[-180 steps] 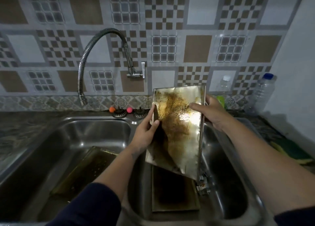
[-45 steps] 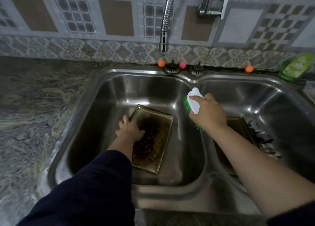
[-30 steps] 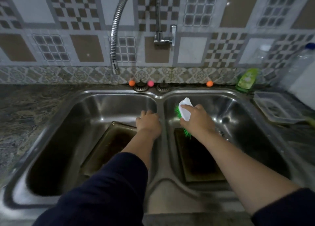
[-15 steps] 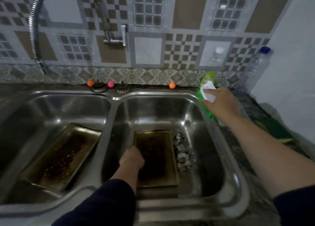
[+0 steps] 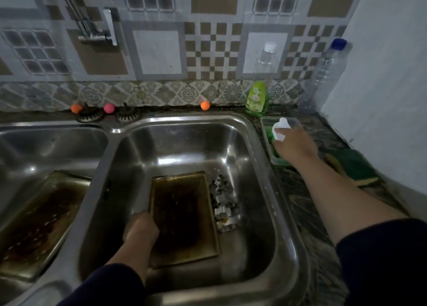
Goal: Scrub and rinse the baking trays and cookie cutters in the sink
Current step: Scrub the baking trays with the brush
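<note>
A burnt, brown-stained baking tray (image 5: 184, 215) lies flat in the right basin of the steel sink (image 5: 261, 144). My left hand (image 5: 141, 228) grips its left edge. Several metal cookie cutters (image 5: 223, 204) are piled against the tray's right side. A second stained tray (image 5: 39, 220) leans in the left basin. My right hand (image 5: 294, 144) reaches over the counter to the right of the sink, closed on a white-handled brush (image 5: 280, 130) with green bristles, which is down inside a clear plastic container (image 5: 268, 144).
A green dish soap bottle (image 5: 257, 98) and two clear plastic bottles (image 5: 328, 74) stand along the back wall. A green and yellow sponge (image 5: 353, 167) lies by the right wall. Small orange and pink balls (image 5: 205, 105) and two drain stoppers (image 5: 89, 116) sit on the sink's back ledge.
My right hand has carried the brush from above the sink's right rim down into the plastic container on the counter. My left hand stays on the right basin tray's edge.
</note>
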Available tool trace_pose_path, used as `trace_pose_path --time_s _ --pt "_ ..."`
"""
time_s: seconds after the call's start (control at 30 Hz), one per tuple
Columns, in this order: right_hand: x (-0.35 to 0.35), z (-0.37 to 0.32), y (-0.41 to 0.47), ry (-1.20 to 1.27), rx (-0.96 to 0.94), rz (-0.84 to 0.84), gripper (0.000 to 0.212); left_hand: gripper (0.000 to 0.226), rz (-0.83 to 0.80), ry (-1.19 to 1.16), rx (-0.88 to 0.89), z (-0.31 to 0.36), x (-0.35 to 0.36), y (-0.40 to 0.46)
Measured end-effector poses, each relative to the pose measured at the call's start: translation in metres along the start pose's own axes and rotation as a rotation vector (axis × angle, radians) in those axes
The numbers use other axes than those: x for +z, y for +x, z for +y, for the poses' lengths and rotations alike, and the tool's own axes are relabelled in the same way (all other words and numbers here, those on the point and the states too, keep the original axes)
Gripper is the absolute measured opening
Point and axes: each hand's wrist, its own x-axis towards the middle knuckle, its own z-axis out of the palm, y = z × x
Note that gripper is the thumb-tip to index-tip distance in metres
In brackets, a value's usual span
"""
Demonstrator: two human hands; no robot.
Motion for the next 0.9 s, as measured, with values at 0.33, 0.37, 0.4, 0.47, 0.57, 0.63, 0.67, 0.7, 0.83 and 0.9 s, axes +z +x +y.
trace_pose_path --time_s 0.33,0.37,0.4,0.47,0.57,0.63,0.67,0.7,0.83,0.9 --pt "-0.019 -0.018 -0.008 0.040 0.005 0.099 0.044 0.071 -0.071 -0.194 0.050 0.005 -0.023 -0.002" --pt "-0.026 -0.024 -0.010 0.053 -0.022 0.119 0.044 0.074 -0.085 -0.276 0.058 0.006 -0.024 -0.003" --pt "-0.032 -0.031 -0.013 0.071 -0.055 0.138 0.044 0.077 -0.112 -0.360 0.056 0.007 -0.026 -0.004" --pt "-0.041 -0.046 -0.022 0.110 -0.117 0.165 0.044 0.084 -0.174 -0.534 0.061 0.006 -0.027 -0.002" --pt "-0.039 -0.072 -0.042 0.155 -0.195 0.164 0.045 0.071 -0.261 -0.704 0.121 -0.001 -0.031 -0.001" --pt "-0.028 -0.087 -0.059 0.188 -0.232 0.134 0.045 0.045 -0.316 -0.744 0.176 -0.006 -0.035 -0.004" --pt "-0.021 -0.093 -0.067 0.199 -0.243 0.109 0.045 0.041 -0.352 -0.779 0.197 -0.008 -0.036 -0.005" --pt "-0.012 -0.098 -0.076 0.209 -0.251 0.078 0.045 0.043 -0.389 -0.813 0.223 -0.010 -0.037 -0.006" --pt "0.027 -0.114 -0.112 0.243 -0.305 -0.056 0.046 0.044 -0.433 -0.864 0.281 -0.011 -0.043 -0.008" --pt "0.046 -0.118 -0.133 0.284 -0.333 -0.130 0.047 0.043 -0.394 -0.867 0.326 -0.008 -0.046 -0.010"
